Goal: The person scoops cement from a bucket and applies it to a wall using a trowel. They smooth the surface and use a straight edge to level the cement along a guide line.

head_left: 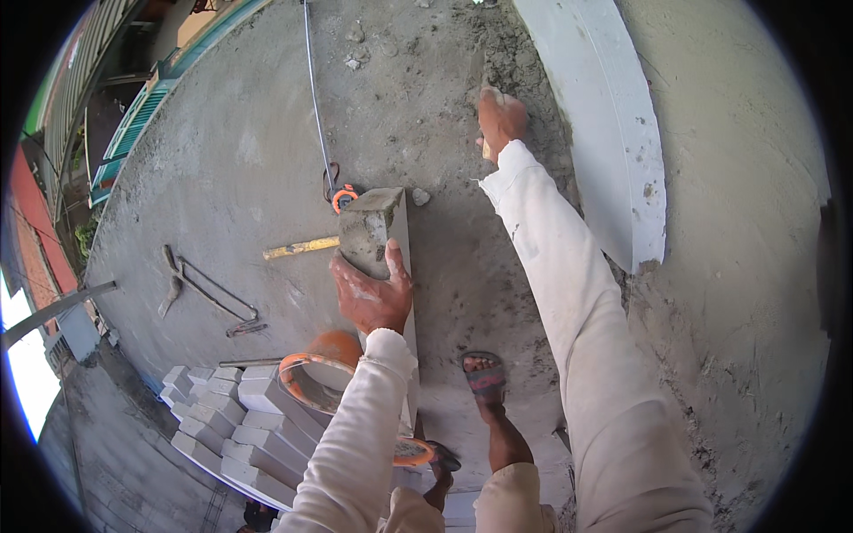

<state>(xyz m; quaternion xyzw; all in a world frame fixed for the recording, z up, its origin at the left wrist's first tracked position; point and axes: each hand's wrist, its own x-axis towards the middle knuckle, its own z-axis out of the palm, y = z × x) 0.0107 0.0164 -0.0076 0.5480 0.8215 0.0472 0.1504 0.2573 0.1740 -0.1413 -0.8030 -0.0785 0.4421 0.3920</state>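
Block (366, 233) partly behind left hand (375, 298) | right hand (502, 120): tool (485, 149) mostly hidden

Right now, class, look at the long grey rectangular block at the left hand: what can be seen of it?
The long grey rectangular block looks like masonry, with squared edges, a rough, mottled end and a paler long side. It sits left of centre, its length running back toward the person, partly hidden by the off-white left sleeve. The bare left hand touches it near the mottled end, thumb and fingers spread; how firmly is unclear. An orange-and-black tape measure is at its far-left corner.
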